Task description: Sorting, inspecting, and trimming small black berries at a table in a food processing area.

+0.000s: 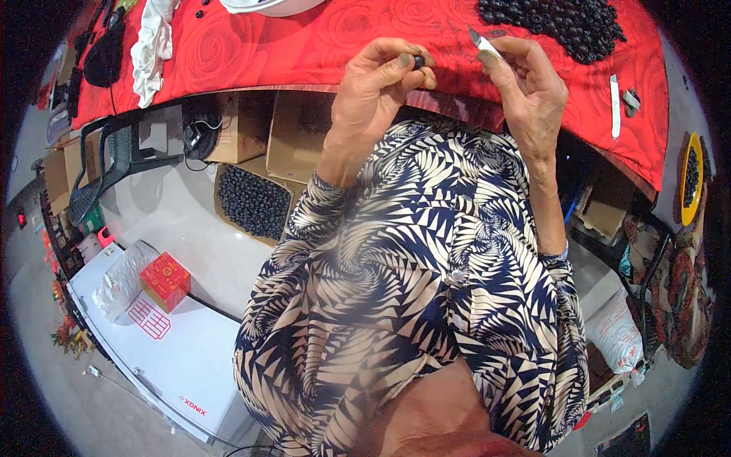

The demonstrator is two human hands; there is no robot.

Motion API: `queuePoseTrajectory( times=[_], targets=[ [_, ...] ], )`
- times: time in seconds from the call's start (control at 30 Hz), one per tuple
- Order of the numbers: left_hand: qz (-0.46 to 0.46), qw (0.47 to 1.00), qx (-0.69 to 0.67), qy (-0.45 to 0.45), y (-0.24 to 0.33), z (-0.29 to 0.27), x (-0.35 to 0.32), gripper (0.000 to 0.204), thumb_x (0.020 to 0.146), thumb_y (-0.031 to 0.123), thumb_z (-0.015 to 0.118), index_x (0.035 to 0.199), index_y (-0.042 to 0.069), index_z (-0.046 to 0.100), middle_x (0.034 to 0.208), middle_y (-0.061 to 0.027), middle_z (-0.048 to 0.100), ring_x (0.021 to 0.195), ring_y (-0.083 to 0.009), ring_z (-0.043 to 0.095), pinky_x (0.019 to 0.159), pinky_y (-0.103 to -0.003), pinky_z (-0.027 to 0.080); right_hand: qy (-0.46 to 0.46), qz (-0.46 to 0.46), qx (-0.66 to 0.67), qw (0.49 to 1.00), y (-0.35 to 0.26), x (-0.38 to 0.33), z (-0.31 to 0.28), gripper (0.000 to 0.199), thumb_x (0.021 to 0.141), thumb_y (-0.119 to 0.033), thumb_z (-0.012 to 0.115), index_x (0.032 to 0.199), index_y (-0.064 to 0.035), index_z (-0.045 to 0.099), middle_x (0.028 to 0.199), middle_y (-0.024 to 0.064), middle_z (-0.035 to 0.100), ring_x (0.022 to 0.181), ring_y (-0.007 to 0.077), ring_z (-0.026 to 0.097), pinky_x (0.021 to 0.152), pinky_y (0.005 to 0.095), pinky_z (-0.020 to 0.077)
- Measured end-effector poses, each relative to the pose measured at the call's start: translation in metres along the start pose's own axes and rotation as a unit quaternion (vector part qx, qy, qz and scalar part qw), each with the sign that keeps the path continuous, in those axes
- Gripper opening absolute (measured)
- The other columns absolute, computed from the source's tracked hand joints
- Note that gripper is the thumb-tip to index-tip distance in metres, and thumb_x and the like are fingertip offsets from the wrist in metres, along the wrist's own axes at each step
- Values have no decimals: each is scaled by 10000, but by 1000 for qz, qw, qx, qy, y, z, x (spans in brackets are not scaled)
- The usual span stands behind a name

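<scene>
Red rose-print tabletop (304, 57) up top, both hands over its near edge. My left hand (381, 80) has a dark piece (418, 62) pinched between thumb and fingers; fingers cover part of it. My right hand (533, 95) is closed on a small knife (487, 49), pale handle, blade up and tilted left. Blade and piece are apart.

Around them: big dark pile (560, 27) on the tabletop just beyond the right hand. White bowl (274, 6) beyond the left, cut by the frame. White cloth (152, 53) far left. White strip (615, 107) at the right, small grey item (631, 100) just beside it; can't tell what that is. Yellow plate (698, 152) with dark contents, off the right end.

Below the near edge, on the left: cardboard boxes (304, 129) and a bin (219, 207) full of dark round pieces, the person's left sleeve (316, 213) near it. Lower left, a white box (179, 362) carries a red box (165, 282) and a clear plastic bag (122, 286). White sack (615, 327) lower right.

In the way: patterned shirt (426, 266) blocks the lower middle of my view.
</scene>
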State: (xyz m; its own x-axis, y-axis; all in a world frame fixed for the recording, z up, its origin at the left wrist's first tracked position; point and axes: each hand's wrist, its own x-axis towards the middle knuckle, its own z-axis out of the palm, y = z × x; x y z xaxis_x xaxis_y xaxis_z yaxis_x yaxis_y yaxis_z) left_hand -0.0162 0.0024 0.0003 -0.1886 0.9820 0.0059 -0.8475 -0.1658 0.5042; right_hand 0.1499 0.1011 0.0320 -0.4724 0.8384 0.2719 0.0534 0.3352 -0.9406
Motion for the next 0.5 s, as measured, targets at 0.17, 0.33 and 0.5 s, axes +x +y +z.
queuePoseTrajectory(
  times=[0.17,0.33,0.5],
  targets=[
    [13,1000,23,-5,0,0,-1,155,831,-10,585,984,-30,575,937,-196,620,783,-277,643,725,-336,544,-12,3,-15,1000,-3,0,-1,187,807,-131,676,927,-2,612,810,57,661,753,103,619,670,241,495],
    [40,997,60,-32,1,11,0,313,777,-58,612,1082,-39,542,941,-192,625,818,-255,639,765,-324,534,-13,12,13,1000,-2,1,2,181,807,-128,674,929,-9,615,803,46,654,741,94,609,661,239,494],
    [76,988,132,-31,-1,17,-3,383,744,-105,604,1115,-45,535,944,-172,633,859,-218,632,802,-307,520,-15,7,1,1000,-2,0,3,180,807,-130,671,925,-7,614,795,42,646,735,90,601,659,235,489]
  ],
)
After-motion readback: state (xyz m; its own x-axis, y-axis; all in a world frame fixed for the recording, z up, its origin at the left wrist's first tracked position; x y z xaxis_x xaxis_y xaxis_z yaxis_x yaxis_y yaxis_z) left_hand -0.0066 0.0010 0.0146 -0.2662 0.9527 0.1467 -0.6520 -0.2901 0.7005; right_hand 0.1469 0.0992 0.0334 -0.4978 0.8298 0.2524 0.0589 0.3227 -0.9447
